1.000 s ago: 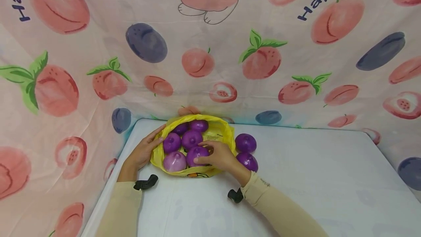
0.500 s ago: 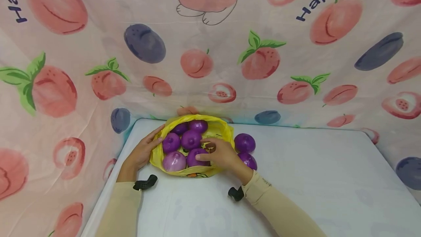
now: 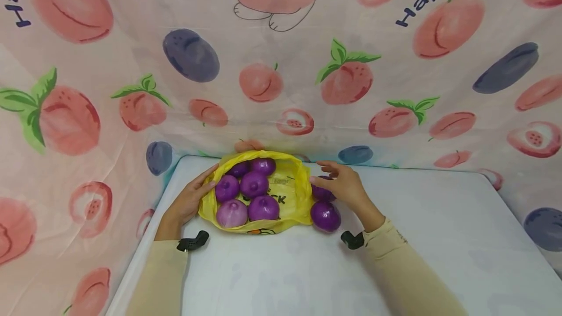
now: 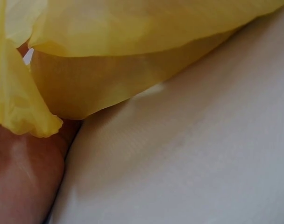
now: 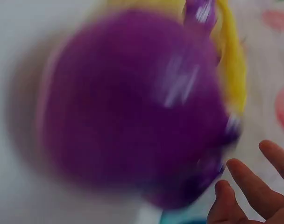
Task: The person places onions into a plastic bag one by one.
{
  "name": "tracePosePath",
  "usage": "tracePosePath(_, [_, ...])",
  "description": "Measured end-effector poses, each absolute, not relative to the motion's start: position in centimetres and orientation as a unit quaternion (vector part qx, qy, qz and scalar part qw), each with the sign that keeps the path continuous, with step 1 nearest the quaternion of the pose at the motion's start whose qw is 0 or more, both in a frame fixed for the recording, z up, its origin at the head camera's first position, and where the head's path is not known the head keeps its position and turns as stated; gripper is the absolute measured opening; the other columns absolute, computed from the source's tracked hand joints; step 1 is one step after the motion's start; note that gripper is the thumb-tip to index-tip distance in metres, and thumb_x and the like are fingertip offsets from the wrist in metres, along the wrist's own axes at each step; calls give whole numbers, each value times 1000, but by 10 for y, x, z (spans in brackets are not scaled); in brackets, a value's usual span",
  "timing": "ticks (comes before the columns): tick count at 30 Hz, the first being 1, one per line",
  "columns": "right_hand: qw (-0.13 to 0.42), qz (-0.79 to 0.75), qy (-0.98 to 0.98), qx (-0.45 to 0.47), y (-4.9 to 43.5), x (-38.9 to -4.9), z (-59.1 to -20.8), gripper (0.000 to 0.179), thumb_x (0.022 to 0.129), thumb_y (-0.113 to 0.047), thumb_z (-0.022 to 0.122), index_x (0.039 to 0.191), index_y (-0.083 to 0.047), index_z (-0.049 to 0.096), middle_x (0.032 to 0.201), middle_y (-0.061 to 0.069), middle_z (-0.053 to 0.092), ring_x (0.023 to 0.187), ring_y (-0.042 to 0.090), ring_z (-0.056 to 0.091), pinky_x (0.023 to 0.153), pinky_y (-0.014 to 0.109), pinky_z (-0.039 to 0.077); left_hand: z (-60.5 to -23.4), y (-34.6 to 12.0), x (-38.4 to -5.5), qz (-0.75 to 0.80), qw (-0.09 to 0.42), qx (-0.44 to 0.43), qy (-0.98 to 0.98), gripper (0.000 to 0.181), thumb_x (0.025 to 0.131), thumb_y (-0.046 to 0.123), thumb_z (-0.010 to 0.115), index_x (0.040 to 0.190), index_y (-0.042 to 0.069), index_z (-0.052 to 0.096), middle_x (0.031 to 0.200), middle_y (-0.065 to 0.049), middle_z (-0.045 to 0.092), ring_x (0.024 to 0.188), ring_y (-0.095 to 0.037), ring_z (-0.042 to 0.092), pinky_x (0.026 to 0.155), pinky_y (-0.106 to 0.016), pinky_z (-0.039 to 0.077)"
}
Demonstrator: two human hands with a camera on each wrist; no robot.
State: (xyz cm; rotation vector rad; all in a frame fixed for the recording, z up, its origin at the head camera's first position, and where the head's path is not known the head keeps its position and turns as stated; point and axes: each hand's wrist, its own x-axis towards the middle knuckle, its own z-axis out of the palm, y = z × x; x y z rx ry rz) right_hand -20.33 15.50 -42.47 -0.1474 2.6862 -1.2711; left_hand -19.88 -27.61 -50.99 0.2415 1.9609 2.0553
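Note:
Several round, glossy purple onions, one of them paler (image 3: 231, 213), sit inside an open yellow plastic bag (image 3: 303, 208). My left hand (image 3: 190, 203) holds the bag's left rim, thumb over the edge; most of this hand is hidden by plastic in the left wrist view. Two more onions stand outside, against the bag's right side. Over the rear onion (image 3: 321, 190) my right hand (image 3: 347, 187) hangs with fingers spread, partly covering it. The front onion (image 3: 326, 216) looms large and blurred in the right wrist view, apart from the fingers (image 5: 254, 186).
The white tabletop (image 3: 439, 238) stretches to the right and front. A fruit-printed cloth (image 3: 281, 87) forms the back and left walls, close behind the bag. Each wrist carries a black camera mount (image 3: 194, 241).
My right hand has let go of the front right onion in the bag, come out, and moved right to the rear outside onion. The left hand stays at the bag's rim.

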Motion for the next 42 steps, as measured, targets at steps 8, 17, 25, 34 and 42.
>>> tracePosePath(8, [137, -391, 908, -63, 190, -223, -455, 84, 85, -55, 78, 155, -20, 45, 157, 18, 46, 141, 47, 43, 108, 59, 47, -512, -277, -199, 711, 142, 74, 685, 58, 108, 30, 53, 161, 30, 32, 170, -8, 21, 136, -6, 45, 101, -20, 51])
tracePosePath(17, [163, -415, 892, -76, 199, -229, -470, 86, 85, -48, 81, 156, -19, 42, 154, 20, 48, 136, 42, 51, 96, 45, 57, -513, -273, -202, 720, 145, 81, 674, 57, 108, 27, 51, 162, 28, 32, 170, -9, 21, 135, -5, 47, 101, -21, 51])
tracePosePath(25, [177, -422, 887, -59, 203, -234, -474, 82, 81, -54, 82, 150, -23, 51, 153, 15, 50, 134, 37, 49, 103, 50, 52, -512, -274, -202, 719, 145, 78, 676, 59, 107, 29, 53, 162, 28, 31, 170, -8, 20, 136, -5, 45, 101, -20, 51])
tracePosePath(34, [184, -435, 881, -40, 204, -236, -476, 82, 82, -52, 82, 151, -22, 50, 155, 19, 46, 133, 39, 47, 101, 48, 53, -511, -274, -202, 717, 147, 79, 677, 58, 108, 29, 53, 162, 28, 31, 171, -8, 20, 135, -5, 46, 101, -20, 51])
tracePosePath(42, [170, -434, 884, -36, 205, -234, -476, 82, 82, -59, 78, 151, -22, 51, 154, 19, 48, 136, 39, 47, 100, 48, 54, -512, -275, -202, 715, 146, 83, 678, 58, 108, 29, 52, 162, 29, 30, 170, -8, 20, 134, -4, 47, 100, -20, 51])
